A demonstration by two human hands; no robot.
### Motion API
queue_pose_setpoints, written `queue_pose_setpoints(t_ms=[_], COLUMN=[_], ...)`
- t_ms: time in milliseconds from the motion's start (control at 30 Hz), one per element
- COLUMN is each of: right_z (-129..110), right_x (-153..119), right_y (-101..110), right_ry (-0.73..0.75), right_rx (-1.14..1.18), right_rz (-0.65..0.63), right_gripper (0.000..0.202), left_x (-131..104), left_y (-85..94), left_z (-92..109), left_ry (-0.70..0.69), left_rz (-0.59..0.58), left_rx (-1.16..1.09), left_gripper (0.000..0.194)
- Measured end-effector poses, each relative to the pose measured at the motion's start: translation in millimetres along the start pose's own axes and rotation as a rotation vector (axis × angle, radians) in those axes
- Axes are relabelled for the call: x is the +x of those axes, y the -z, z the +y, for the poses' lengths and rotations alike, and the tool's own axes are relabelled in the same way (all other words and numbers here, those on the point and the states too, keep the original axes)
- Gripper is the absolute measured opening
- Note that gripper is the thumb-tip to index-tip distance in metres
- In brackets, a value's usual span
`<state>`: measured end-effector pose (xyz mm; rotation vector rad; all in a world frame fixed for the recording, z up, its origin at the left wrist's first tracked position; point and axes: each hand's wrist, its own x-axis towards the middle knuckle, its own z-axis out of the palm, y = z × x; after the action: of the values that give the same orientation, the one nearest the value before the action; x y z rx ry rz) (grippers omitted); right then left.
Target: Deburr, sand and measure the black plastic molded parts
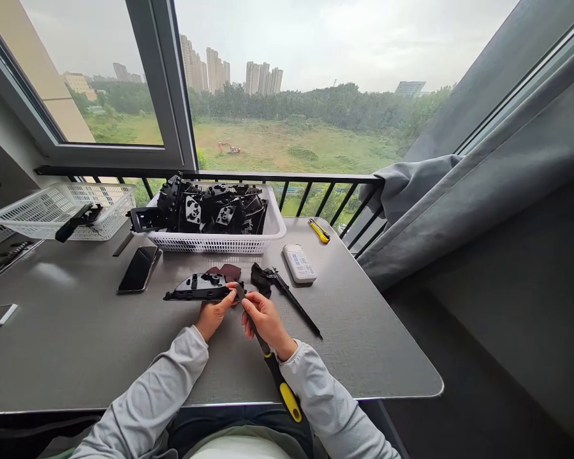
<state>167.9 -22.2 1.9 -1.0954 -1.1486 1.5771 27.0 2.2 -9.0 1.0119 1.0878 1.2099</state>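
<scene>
My left hand (215, 315) is closed on the right end of a black moulded plastic part (198, 287), long and tapering to a point on the left, held just above the table. My right hand (266, 320) grips the blade of a flat file (256, 331) near its tip. The file's black and yellow handle (289, 398) points down toward me, past the table edge. Its tip lies against the right end of the plastic part; my fingers partly hide the contact. Dark red pieces (229, 272), perhaps sandpaper, lie behind the part.
Behind stands a white basket (210, 244) heaped with black plastic parts. Another white basket (38, 217) is at left, holding a black piece (79, 221). A phone (138, 269), a black pen-like tool (296, 303), a white case (299, 263) and a yellow cutter (319, 231) lie around.
</scene>
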Motion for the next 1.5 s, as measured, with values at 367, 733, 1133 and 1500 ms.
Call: queue_pose_setpoints(t_ms=[367,733,1133,1500], right_z=[-2,0,-5,-4], right_x=[-3,-3,-7,-5], right_y=[-1,-2,-4,-1], right_ry=[-0.001,0.004,-0.02,-0.023], right_rx=[-0.011,-0.002,0.012,0.018], right_rz=[-0.019,-0.029,-0.05,-0.03], right_gripper=[0.048,0.046,0.048,0.045], left_x=[-6,-3,-2,-1], left_y=[0.7,4.1,6.6,6.9], left_z=[8,0,-4,0], left_ry=[-0.042,-0.043,-0.047,-0.06], left_rz=[-0.092,-0.115,-0.168,-0.144], left_rx=[0.019,-0.051,-0.087,-0.135], left_gripper=[0.059,0.061,0.053,0.053])
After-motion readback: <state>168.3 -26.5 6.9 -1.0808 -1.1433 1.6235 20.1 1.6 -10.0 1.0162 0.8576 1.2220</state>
